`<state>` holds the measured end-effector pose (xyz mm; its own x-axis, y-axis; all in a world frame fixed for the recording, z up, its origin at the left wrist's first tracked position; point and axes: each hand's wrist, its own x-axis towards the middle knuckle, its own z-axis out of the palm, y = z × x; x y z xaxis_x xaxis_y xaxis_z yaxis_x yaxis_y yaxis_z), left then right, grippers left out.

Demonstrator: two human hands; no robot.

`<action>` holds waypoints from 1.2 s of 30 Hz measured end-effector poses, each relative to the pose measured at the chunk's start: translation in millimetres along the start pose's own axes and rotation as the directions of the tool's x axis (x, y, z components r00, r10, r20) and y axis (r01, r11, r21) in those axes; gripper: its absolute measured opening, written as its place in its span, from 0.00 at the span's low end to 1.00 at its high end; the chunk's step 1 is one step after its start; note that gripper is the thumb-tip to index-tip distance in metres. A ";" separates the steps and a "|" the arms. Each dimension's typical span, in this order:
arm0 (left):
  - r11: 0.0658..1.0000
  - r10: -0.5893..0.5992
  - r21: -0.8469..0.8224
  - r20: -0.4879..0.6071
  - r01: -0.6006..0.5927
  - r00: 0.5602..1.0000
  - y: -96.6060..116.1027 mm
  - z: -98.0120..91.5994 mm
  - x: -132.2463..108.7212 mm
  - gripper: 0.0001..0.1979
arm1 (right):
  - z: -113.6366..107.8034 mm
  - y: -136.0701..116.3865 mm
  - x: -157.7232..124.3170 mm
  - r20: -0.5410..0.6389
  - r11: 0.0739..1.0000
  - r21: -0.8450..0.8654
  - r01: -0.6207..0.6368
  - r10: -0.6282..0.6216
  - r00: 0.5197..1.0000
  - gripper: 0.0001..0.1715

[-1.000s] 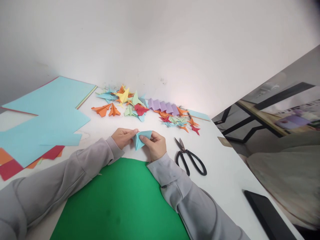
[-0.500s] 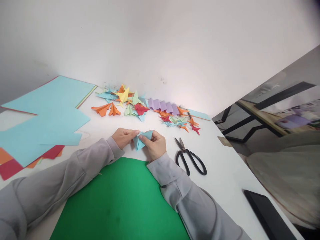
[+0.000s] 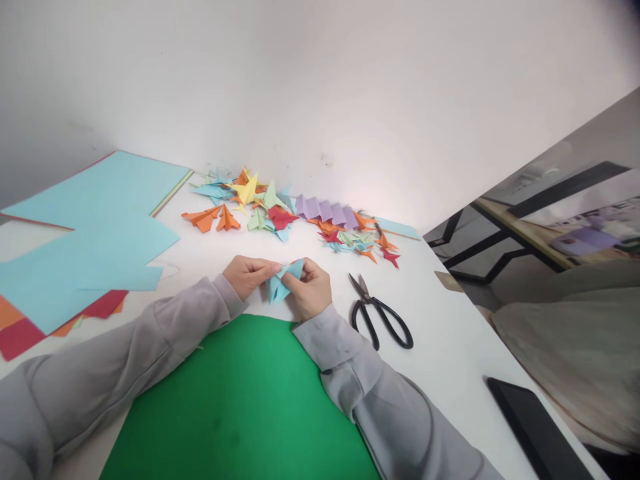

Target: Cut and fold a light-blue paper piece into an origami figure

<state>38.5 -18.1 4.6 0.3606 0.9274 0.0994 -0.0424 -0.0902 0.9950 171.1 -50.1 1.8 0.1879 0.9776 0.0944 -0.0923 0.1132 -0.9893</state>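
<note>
A small folded piece of light blue paper (image 3: 279, 289) is held between both hands, over the white table just beyond the green sheet (image 3: 240, 393). My left hand (image 3: 249, 275) pinches its left corner between thumb and fingers. On the other side, my right hand (image 3: 311, 288) grips the paper, its thumb lying across the front and the fingers behind. Creased flaps hang below the thumbs; the back of the paper is hidden by the fingers. To the right of my right hand lie scissors (image 3: 367, 300) with black handles, their blades slightly apart.
Folded paper shapes in several colours (image 3: 247, 190) lie along the wall, with a purple pleated strip (image 3: 327, 211) among them. Light blue sheets (image 3: 100, 247) cover the left side. A black phone-like device (image 3: 540, 427) rests near the table's right edge.
My left thumb has shifted slightly right over the blue paper, and the paper's lower flaps sit a little differently. Everything else stays put.
</note>
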 end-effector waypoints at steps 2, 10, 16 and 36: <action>1.000 0.007 0.005 -0.020 -0.007 1.000 1.5 0.4 -0.4 0.17 | 0.1 -0.4 -0.2 0.007 1.000 0.009 0.013 -0.013 1.000 0.16; 0.998 -0.010 -0.061 -0.064 0.006 0.998 6.7 0.9 -1.7 0.16 | -0.8 3.2 0.3 0.017 0.998 0.004 0.056 -0.056 0.998 0.14; 0.993 -0.028 -0.119 -0.069 0.020 0.997 12.4 4.1 -3.6 0.13 | -2.6 5.0 2.2 0.009 0.998 0.019 0.067 -0.067 0.998 0.15; 0.997 0.027 -0.068 -0.169 -0.039 0.985 2.5 1.4 -1.4 0.09 | -4.1 4.5 -4.3 0.128 0.969 -0.109 0.223 -0.208 0.970 0.08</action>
<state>39.2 -20.1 6.9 0.1971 0.9725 0.1238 -0.1194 -0.1015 0.9876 173.9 -54.5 -3.6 0.0761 0.9471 0.3119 0.0591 0.3079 -0.9496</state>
